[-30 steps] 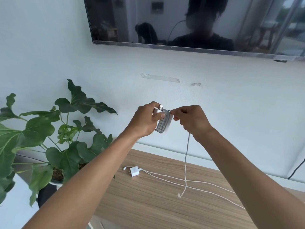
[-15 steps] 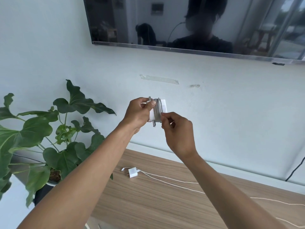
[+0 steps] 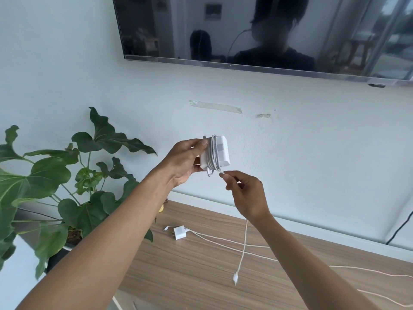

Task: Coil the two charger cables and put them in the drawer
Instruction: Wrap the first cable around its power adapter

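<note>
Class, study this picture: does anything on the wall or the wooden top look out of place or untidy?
Yes. Two strips of tape are stuck to the bare wall under the television, holding nothing. On the wooden top, the second charger lies with its cable sprawled uncoiled.

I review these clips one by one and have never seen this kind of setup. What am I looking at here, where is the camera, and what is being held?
There is no machine: a person works bare-handed, and the single camera sits on their head, looking forward and down. The left hand holds a white square power adapter with its cable wound around it. The right hand pinches the loose tail of that white cable, which hangs down. Below, on the wooden cabinet top, lies a small white plug charger with its cable still uncoiled. A green leafy plant stands at left, and a dark wall-mounted screen hangs above.
</note>
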`<move>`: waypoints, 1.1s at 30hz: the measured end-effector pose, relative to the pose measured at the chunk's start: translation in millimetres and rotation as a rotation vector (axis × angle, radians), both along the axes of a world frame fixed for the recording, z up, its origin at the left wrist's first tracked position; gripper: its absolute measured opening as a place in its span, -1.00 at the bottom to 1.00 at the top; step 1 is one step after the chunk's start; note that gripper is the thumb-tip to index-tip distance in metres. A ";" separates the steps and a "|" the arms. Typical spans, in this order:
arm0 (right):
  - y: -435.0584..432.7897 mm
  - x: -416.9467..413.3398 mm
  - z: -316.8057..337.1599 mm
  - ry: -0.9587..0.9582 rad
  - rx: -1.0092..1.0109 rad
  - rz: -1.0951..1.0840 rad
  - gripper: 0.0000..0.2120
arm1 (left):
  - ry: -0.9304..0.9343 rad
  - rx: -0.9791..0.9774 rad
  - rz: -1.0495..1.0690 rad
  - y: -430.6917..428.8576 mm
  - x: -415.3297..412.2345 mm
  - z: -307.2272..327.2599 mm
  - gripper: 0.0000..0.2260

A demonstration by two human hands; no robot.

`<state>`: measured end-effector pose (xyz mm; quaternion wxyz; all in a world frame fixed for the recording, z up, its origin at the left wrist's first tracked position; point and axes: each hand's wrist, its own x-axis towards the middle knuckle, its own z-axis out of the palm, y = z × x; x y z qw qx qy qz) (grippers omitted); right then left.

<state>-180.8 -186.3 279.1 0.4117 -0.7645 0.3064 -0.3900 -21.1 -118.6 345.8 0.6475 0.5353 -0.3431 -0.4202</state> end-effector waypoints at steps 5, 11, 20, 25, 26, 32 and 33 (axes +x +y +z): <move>-27.5 -13.6 29.1 0.229 -0.059 0.010 -0.85 | -0.207 0.075 -0.239 8.5 3.8 -4.4 -0.76; -41.2 -18.2 73.6 0.484 -0.086 0.110 -0.84 | -0.692 0.228 -0.284 9.6 -0.2 -10.2 -0.63; -22.8 -14.3 82.0 0.456 -0.195 -0.015 -0.73 | -0.700 0.187 -0.154 2.1 -5.6 -9.2 -0.76; 2.4 -13.8 80.0 0.317 -0.379 -0.044 -0.75 | -0.487 0.131 0.042 -6.6 -9.0 -14.0 -0.80; 6.8 -13.4 76.0 0.278 -0.401 -0.054 -0.76 | -0.428 0.119 0.063 -8.2 -9.4 -14.6 -0.80; 33.6 -12.5 31.4 0.091 -0.426 -0.026 -0.78 | -0.188 0.112 0.159 -14.4 -10.5 -13.6 -0.78; 35.3 -12.8 24.1 0.066 -0.407 -0.024 -0.78 | -0.145 0.113 0.156 -14.3 -10.2 -13.3 -0.78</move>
